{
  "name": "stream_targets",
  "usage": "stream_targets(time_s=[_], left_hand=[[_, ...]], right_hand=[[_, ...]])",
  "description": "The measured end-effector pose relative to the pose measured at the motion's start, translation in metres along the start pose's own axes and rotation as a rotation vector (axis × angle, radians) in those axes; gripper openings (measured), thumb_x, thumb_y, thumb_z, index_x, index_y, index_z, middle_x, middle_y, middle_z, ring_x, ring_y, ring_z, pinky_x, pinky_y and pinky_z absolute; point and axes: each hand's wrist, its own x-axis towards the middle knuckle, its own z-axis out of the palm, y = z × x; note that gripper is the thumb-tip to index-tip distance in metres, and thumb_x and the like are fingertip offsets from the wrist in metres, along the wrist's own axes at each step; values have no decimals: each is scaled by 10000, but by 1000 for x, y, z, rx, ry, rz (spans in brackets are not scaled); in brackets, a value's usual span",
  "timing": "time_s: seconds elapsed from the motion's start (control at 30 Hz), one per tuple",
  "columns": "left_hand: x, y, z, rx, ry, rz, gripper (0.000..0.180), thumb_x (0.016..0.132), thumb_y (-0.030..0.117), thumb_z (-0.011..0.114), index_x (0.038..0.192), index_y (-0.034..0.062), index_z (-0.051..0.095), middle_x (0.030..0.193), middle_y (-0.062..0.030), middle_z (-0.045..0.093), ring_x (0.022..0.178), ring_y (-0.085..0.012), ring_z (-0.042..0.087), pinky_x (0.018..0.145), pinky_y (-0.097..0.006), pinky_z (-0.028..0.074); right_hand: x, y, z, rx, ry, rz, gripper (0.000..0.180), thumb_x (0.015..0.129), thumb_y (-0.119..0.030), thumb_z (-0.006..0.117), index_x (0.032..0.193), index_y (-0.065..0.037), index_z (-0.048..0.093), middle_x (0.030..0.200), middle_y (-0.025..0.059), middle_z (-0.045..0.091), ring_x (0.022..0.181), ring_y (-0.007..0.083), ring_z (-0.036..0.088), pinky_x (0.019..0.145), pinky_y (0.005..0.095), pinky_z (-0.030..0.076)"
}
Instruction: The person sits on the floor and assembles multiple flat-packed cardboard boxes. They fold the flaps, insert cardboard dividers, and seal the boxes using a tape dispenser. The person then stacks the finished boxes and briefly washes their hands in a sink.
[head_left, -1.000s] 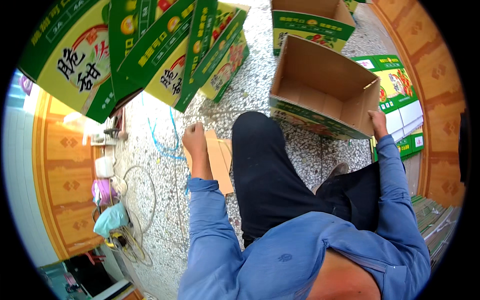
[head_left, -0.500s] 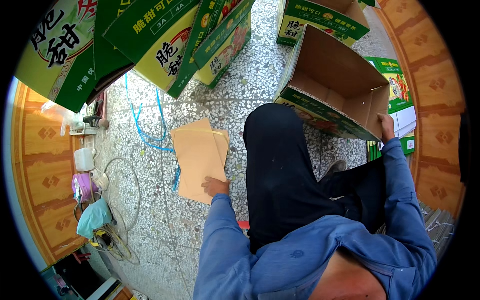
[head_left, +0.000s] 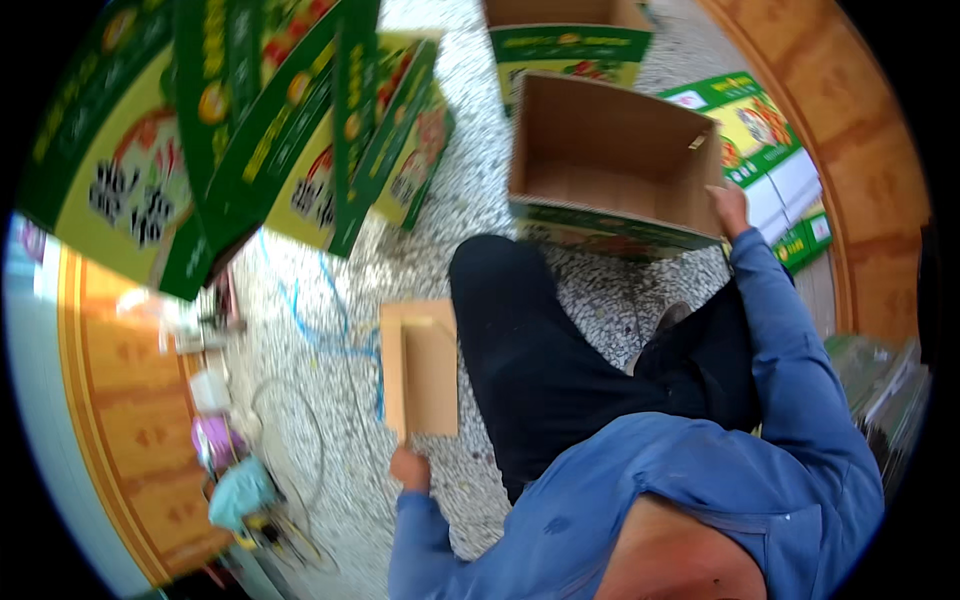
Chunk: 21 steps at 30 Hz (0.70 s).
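Observation:
My left hand (head_left: 410, 468) is closed on the near end of a tan cardboard sheet (head_left: 395, 375), which is tilted so that it looks narrow. Another tan sheet (head_left: 433, 385) lies flat on the floor beside and partly under it. On the right, my right hand (head_left: 729, 209) grips the right wall of an open cardboard box (head_left: 615, 225), brown inside and green with printed pictures outside. The box rests beyond my knee with its opening facing me, and its inside shows nothing but bare cardboard.
Several green-and-yellow cartons (head_left: 300, 170) stand at the far left, another open carton (head_left: 570, 45) beyond my box. Flat printed cardboard (head_left: 765, 150) lies at the right. Blue strap (head_left: 335, 345) curls on the speckled floor; a teal bag (head_left: 243, 493) and a hose (head_left: 318, 440) lie left.
My left hand has taken hold of the top cardboard sheet and tilted it up off the other. My right hand still holds the box, which has turned somewhat. The whole view has shifted.

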Motion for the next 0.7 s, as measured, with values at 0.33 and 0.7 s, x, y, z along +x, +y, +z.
stream_targets(time_s=[0.33, 0.7], left_hand=[[-53, 185, -439, -13, 518, 654, 137, 804, 34, 613, 898, 13, 711, 794, -177, 682, 698, -300, 652, 670, -350, 516], [-2, 385, -523, -696, 296, 1324, 135, 794, 46, 634, 870, -64, 643, 733, -67, 587, 640, -120, 509, 557, -246, 376]], right_hand=[[-73, -180, -76, 224, 109, -580, 587, 737, -303, 709, 1214, -10, 535, 1077, 206, 576, 1037, 369, 555, 911, 428, 452], [-74, -248, -172, 953, -186, -648, 711, 730, -239, 779, 1312, 8, 456, 1152, 147, 611, 1067, 229, 592, 927, 338, 467]])
